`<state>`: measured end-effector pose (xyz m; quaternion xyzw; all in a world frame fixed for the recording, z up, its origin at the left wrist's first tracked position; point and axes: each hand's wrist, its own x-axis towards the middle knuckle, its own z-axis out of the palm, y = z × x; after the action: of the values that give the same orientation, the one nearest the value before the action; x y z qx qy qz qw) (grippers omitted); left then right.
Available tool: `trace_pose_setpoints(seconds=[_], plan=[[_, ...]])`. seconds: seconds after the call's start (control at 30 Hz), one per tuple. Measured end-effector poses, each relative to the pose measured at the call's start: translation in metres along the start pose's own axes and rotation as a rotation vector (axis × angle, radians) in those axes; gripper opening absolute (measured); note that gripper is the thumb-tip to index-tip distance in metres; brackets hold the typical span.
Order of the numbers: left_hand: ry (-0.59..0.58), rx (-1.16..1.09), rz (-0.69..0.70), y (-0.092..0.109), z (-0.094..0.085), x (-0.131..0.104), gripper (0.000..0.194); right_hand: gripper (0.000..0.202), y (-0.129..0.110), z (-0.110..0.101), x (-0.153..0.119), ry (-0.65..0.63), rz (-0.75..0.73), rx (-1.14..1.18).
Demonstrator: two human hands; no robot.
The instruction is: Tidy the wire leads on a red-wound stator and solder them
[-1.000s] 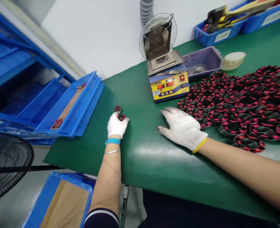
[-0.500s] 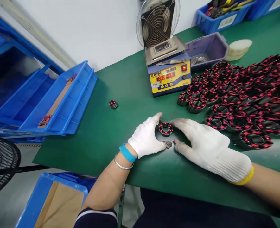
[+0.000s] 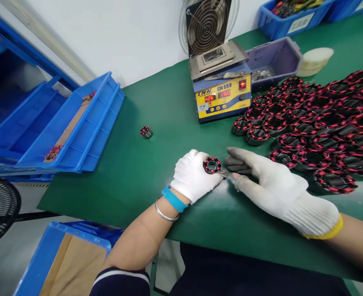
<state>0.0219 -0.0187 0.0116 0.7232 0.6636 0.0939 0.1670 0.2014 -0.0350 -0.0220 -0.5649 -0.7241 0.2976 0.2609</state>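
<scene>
The left hand point(image 3: 195, 174), in a white glove, is closing its fingers round one wound stator core point(image 3: 212, 165), a small ring with red coils, and is holding it just above the green worktop point(image 3: 157, 164) near the middle of the scene; the right hand point(image 3: 270, 185), also gloved, is lying open with fingers spread and flat on the worktop just right of that ring, its fingertips near the core but apparently not gripping it.

The step in hand looks like picking a single core from the stock and taking it over into the left hand; the next move would seem to call for a firm pinch on the rim, with the windings kept clear of pressure, and a free path leftward or toward the person.

A lone stator core point(image 3: 145, 132) is sitting apart on the worktop, far left of the hands; a big heap of stator cores point(image 3: 317, 123) is crowding the right side, its nearest pieces close to the right hand, so room there is tight.

The solder pot point(image 3: 221, 88) with its fan is standing far behind the hands; the blue crate point(image 3: 86, 123) is lying at the left edge; the near edge of the worktop is running just under both wrists, while the stretch between the hands and the crate is giving room for moving.
</scene>
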Motion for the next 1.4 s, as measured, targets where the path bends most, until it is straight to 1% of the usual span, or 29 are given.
trace_pose_setpoints(seconds=[0.07,0.1,0.17,0.23,0.33,0.43,0.5,0.63,0.73,0.83,0.93,1.0,1.03,1.1,1.17,1.23,1.33,1.4], plan=[[0.006,-0.036,0.038,-0.004,-0.001,0.000,0.043,0.062,-0.003,-0.003,0.003,-0.010,0.043,0.062],[0.006,-0.054,0.065,-0.006,-0.002,-0.001,0.043,0.061,-0.004,-0.005,0.004,-0.012,0.051,0.055],[0.001,-0.076,0.118,-0.008,-0.003,-0.005,0.043,0.056,-0.007,-0.007,0.004,-0.011,0.043,-0.022],[-0.002,-0.071,0.141,-0.008,-0.003,-0.009,0.042,0.049,-0.010,-0.007,0.003,-0.010,0.023,-0.116],[0.012,-0.035,0.152,-0.006,-0.001,-0.015,0.036,0.044,-0.013,-0.007,0.000,-0.022,-0.026,-0.164],[0.031,0.000,0.233,-0.004,0.001,-0.019,0.032,0.040,-0.013,-0.008,0.000,-0.010,-0.111,-0.199],[0.036,0.015,0.283,-0.004,0.002,-0.019,0.032,0.040,-0.012,-0.010,0.000,0.010,-0.164,-0.275],[0.002,-0.022,0.299,-0.006,0.004,-0.018,0.034,0.040,-0.010,-0.010,0.001,-0.025,-0.242,-0.467],[-0.022,-0.087,0.303,-0.007,0.004,-0.018,0.039,0.039,-0.010,-0.008,0.000,-0.037,-0.233,-0.597],[-0.034,-0.137,0.309,-0.008,0.001,-0.018,0.045,0.040,-0.011,-0.012,-0.001,-0.031,-0.211,-0.677],[-0.013,-0.158,0.297,-0.009,-0.005,-0.018,0.046,0.040,-0.011,-0.024,0.000,-0.012,-0.161,-0.659],[0.023,-0.155,0.283,-0.011,-0.009,-0.018,0.044,0.038,-0.010,-0.030,0.000,0.042,-0.133,-0.609],[0.039,-0.151,0.278,-0.011,-0.011,-0.018,0.043,0.038,-0.011,-0.030,0.000,0.076,-0.142,-0.586],[0.048,-0.142,0.278,-0.012,-0.011,-0.018,0.041,0.039,-0.012,-0.026,0.000,0.115,-0.215,-0.554],[0.033,-0.129,0.298,-0.012,-0.010,-0.018,0.041,0.040,-0.014,-0.019,-0.002,0.089,-0.311,-0.541],[0.014,-0.110,0.337,-0.012,-0.009,-0.019,0.042,0.039,-0.015,-0.014,-0.002,0.034,-0.364,-0.553],[-0.027,-0.081,0.373,-0.013,-0.010,-0.019,0.042,0.038,-0.012,-0.016,-0.002,-0.006,-0.339,-0.622],[-0.046,-0.075,0.354,-0.014,-0.013,-0.018,0.044,0.038,-0.007,-0.022,-0.002,0.000,-0.282,-0.659]])
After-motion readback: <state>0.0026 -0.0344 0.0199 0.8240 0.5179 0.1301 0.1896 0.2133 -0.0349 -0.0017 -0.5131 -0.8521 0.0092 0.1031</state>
